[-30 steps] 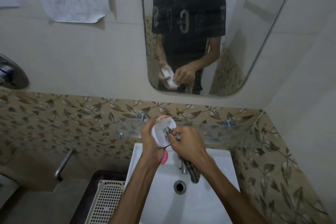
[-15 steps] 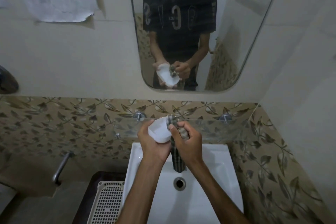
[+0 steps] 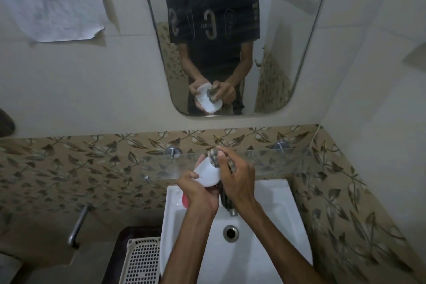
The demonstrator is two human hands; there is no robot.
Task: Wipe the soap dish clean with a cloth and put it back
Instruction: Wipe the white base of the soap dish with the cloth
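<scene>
Left hand [image 3: 200,193] cupped under dish [image 3: 206,174], gripping it; right hand [image 3: 237,180] curled, pressing cloth [image 3: 213,157] against dish above sink [image 3: 276,226]

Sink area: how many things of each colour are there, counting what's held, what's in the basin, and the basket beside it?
White: 3, the white oval soap dish, the white ceramic basin, the white plastic lattice basket.
Pink: 1, the pink soap bar, mostly hidden behind the left hand.
Dark striped: 1, the dark striped cloth held by the right hand.
Total: 5.
</scene>
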